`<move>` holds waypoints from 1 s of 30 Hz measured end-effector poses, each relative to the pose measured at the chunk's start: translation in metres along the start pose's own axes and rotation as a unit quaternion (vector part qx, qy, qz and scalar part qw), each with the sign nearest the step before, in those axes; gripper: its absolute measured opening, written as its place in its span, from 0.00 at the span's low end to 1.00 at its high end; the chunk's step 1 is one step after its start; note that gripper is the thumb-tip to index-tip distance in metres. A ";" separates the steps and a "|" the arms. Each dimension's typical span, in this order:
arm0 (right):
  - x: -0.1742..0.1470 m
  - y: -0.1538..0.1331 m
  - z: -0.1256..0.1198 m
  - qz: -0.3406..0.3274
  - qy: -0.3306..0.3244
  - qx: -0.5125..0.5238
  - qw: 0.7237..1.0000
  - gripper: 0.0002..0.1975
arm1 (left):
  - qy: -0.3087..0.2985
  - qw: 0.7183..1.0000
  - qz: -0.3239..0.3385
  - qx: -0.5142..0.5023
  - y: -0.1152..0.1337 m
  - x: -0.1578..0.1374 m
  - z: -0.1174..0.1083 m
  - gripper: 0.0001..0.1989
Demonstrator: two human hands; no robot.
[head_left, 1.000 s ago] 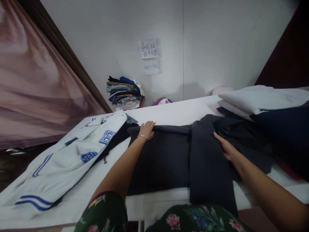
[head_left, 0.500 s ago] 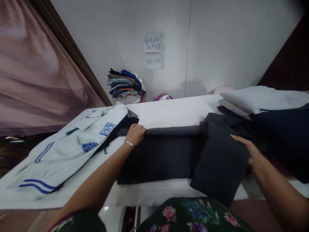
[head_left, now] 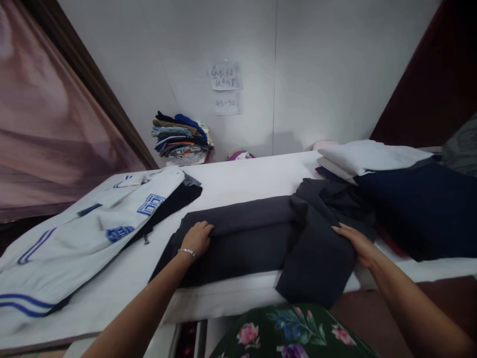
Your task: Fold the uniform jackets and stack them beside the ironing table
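Holds left arm (head_left: 143, 308) and right arm (head_left: 402, 298) bare and outstretched, slanting forward and inward. Sets left wrist (head_left: 185, 254) roughly in line with left arm. Shows left hand (head_left: 197, 237) palm down, with back uppermost and fingers (head_left: 204, 227) bent close together. Points right hand (head_left: 354, 241) inward at nearly the same level, well apart from left hand, with fingertips (head_left: 337, 229) directed left. Hides part of right hand's grip; cannot be confirmed closed.

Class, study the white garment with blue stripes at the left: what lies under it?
Black cloth shows along the right edge of the white garment, with a small grey cloth near its far end. How far either extends beneath is covered from view.
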State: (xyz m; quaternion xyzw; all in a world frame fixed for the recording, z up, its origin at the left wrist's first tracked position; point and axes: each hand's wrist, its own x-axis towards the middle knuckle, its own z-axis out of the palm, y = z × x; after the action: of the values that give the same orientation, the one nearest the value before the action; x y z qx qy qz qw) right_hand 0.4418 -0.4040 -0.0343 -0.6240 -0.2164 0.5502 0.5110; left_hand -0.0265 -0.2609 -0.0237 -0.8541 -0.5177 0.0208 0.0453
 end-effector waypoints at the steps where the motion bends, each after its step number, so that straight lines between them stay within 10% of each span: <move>1: 0.002 -0.003 0.000 -0.023 0.009 -0.029 0.999 0.21 | 0.006 1.000 -0.003 -0.004 0.000 -0.001 0.001 0.19; 8: 0.059 -0.055 0.012 -0.282 0.106 -0.291 0.908 0.23 | 0.029 0.997 -0.065 -0.004 0.010 0.001 0.011 0.20; 12: 0.099 -0.085 0.040 -0.284 0.149 -0.412 0.853 0.20 | 0.029 0.996 -0.087 0.013 0.016 0.002 0.010 0.21; 17: 0.111 -0.082 0.051 -0.293 0.132 -0.356 0.877 0.11 | 0.009 0.995 -0.098 -0.002 0.013 0.001 0.011 0.23; 23: 0.092 -0.024 0.020 -0.224 0.083 -0.005 0.971 0.15 | 0.020 0.994 -0.108 -0.011 0.010 0.004 0.021 0.24; 30: 0.087 -0.014 0.018 -0.175 0.045 -0.001 0.983 0.13 | 0.040 0.989 -0.140 -0.035 0.033 0.001 0.001 0.23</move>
State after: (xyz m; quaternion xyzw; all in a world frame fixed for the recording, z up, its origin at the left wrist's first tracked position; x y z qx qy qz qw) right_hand 0.4561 -0.3194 -0.0599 -0.6011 -0.2993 0.4231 0.6083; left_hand 0.0027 -0.2749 -0.0282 -0.7745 -0.6303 -0.0380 0.0384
